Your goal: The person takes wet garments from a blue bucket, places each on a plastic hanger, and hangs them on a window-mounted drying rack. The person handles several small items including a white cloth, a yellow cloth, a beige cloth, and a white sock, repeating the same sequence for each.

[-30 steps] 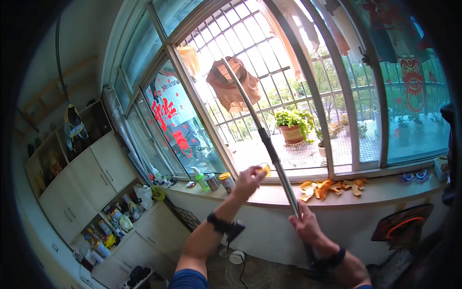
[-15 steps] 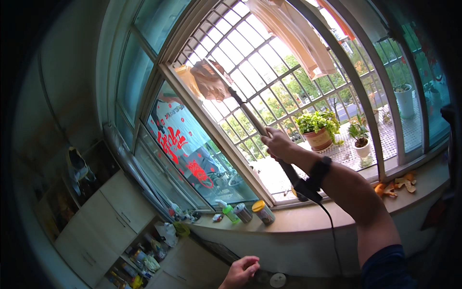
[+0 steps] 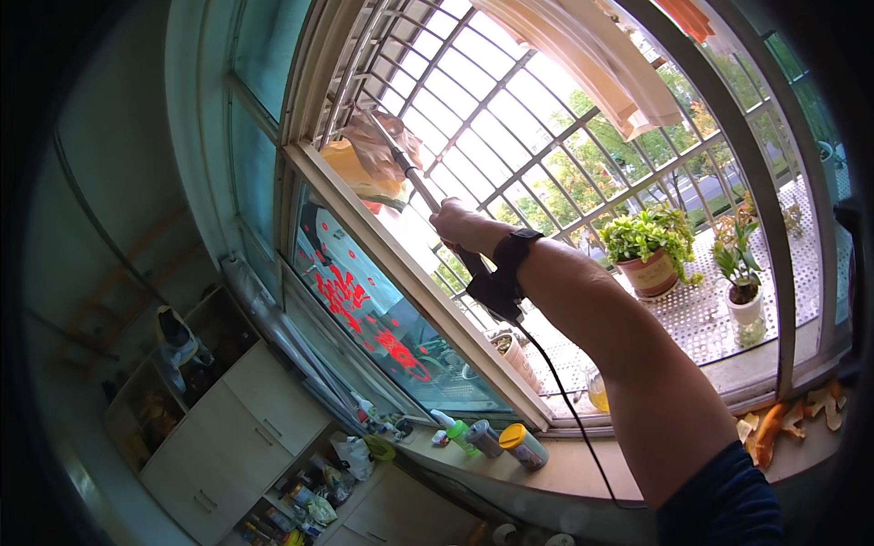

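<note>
The right hand (image 3: pixel 461 224) reached through the open window, its grip clamped around a pole (image 3: pixel 418 181) that slanted up to a brown garment (image 3: pixel 370 146) beside a yellow one (image 3: pixel 350 170). A jar (image 3: pixel 525 447) and peels (image 3: pixel 770 437) sat on the sill (image 3: pixel 587 466); the left hand was out of view, its grip impossible to tell.
</note>
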Available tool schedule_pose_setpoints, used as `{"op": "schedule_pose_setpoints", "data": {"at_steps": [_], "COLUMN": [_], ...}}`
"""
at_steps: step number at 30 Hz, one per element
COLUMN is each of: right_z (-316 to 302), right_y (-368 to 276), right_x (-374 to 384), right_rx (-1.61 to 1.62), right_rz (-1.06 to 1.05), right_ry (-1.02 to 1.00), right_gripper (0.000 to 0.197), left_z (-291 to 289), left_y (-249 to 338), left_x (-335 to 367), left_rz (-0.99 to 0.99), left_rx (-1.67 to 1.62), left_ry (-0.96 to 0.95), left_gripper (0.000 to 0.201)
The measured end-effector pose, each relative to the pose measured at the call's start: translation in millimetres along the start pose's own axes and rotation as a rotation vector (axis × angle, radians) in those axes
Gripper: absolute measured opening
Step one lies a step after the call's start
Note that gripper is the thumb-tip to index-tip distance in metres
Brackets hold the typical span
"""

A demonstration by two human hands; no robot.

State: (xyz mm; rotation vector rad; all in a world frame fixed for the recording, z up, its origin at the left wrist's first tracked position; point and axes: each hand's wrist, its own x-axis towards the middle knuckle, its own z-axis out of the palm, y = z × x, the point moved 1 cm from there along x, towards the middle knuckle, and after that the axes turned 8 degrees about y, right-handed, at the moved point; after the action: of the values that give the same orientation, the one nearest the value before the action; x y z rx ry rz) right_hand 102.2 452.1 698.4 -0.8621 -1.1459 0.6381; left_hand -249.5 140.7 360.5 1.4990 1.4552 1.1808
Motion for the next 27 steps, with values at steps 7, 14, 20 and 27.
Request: {"op": "schedule_pose_setpoints", "data": {"at_steps": [7,14,20,27], "right_z": [15,33,23,2], "right_y": [-8,4,-3,13], "right_x": [39,81,64,41], "right_rx": [-0.186,-0.104,0.068,-0.034], "right_rz": [-0.095,-0.19,-0.08,-0.151], "right_ry": [-0.125,-0.083,-0.076,-0.121], "right_gripper": [0.033,0.03,0.021,0.021], "left_z": [14,28,31,37], "left_y": [6,7,5,2], "left_x": [8,18,21,24], "left_rz": [-0.032,-0.03,-0.017,-0.024], "left_rx": [-0.037,-0.05,-0.061,-0.069], "left_ry": [0.014,-0.004,-0.012,-0.068], "left_gripper": [0.021,0.022,0.022,0.022]}}
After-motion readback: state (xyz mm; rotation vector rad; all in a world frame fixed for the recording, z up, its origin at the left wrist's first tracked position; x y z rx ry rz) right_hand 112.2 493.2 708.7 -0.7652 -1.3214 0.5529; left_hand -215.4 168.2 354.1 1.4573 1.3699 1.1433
